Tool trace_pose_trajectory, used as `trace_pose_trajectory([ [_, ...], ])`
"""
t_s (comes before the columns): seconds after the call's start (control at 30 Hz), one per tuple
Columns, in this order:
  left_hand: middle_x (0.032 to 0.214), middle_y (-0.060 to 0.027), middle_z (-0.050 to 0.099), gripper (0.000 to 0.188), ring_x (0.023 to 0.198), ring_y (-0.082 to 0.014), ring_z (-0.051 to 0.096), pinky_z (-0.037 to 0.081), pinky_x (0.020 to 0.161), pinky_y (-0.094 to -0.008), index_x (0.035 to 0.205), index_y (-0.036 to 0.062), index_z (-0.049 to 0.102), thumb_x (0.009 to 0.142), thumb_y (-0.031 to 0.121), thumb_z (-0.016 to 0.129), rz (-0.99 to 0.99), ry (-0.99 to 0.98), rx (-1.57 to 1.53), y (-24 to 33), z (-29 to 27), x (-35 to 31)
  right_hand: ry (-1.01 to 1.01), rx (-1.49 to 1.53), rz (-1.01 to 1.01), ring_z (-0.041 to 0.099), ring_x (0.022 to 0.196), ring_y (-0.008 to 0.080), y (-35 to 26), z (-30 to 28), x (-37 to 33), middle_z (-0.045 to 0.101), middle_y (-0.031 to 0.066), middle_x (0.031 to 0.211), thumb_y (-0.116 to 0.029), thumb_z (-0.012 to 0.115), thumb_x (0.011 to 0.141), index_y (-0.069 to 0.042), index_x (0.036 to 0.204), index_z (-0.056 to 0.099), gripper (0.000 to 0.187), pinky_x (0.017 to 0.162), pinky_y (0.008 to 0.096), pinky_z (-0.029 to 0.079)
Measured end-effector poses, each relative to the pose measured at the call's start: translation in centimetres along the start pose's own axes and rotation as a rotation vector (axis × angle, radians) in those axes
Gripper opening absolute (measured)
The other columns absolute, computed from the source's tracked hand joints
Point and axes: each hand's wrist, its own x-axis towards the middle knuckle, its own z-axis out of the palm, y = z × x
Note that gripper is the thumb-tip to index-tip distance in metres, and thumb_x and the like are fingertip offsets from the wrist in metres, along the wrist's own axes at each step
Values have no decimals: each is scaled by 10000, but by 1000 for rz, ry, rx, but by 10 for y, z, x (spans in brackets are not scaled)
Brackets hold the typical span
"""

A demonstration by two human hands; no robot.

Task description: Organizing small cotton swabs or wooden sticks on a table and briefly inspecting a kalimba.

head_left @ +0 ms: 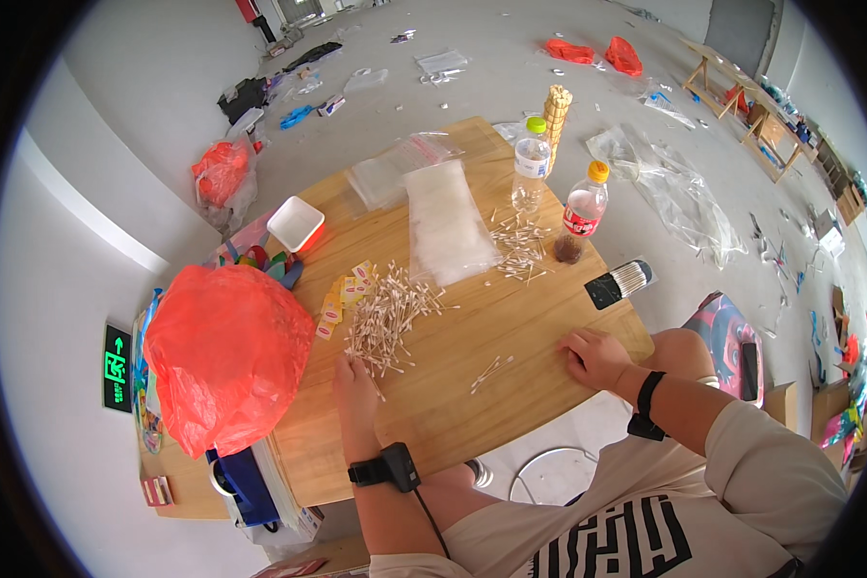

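Observation:
A loose heap of cotton swabs (pixel 392 313) lies on the wooden table (pixel 525 342). At its near left edge is my left hand (pixel 354 393), the fingers drawn together at the lowest swabs; what they pinch, if anything, is too small to make out. My right hand (pixel 599 360) rests at the table's right side with its fingers curled in and no object showing in it. Between the hands lie a few separate cotton swabs (pixel 491 374). A smaller scatter of swabs (pixel 520 249) sits farther back, beside clear plastic bags (pixel 448 217). Small yellow and white packets (pixel 342 297) border the heap.
A big red plastic bag (pixel 226 356) bulges over the table's left side, near a white and red tray (pixel 297 223). At the back right stand a green-capped bottle (pixel 530 169) and a yellow-capped bottle (pixel 581 214). A black pack of swabs (pixel 618 284) lies at the right edge.

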Motion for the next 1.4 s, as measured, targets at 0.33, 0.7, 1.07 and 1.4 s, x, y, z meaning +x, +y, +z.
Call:
trace_pose_trajectory([
  [0.33,885,-179,689,232,872,-384,666,499,771,-456,1016,26,637,1066,194,485,13,-38,-81,28,-4,-4,53,-30,-30,651,776,319,0,-1,-1,645,93,882,-42,626,825,-105,1036,636,220,692,431,546],
  [0.7,922,-185,656,231,916,-405,641,504,787,-470,964,15,563,1041,233,577,233,-103,187,27,-8,-13,45,-35,-26,655,779,314,-2,-1,0,649,90,886,-67,629,820,-108,1026,639,210,676,434,546],
  [1.07,992,-174,658,256,947,-404,650,519,791,-484,1034,38,575,941,232,714,271,-175,259,17,-6,-19,48,-33,-29,659,777,319,0,-1,0,651,97,892,-64,625,830,-108,1039,638,214,677,435,549],
  [1.4,942,-220,684,158,884,-406,663,512,764,-474,1006,2,617,1004,160,610,118,-156,175,29,-12,-16,55,-48,-21,659,780,323,2,-2,-1,650,96,887,-55,625,830,-106,1042,637,218,685,437,549],
])
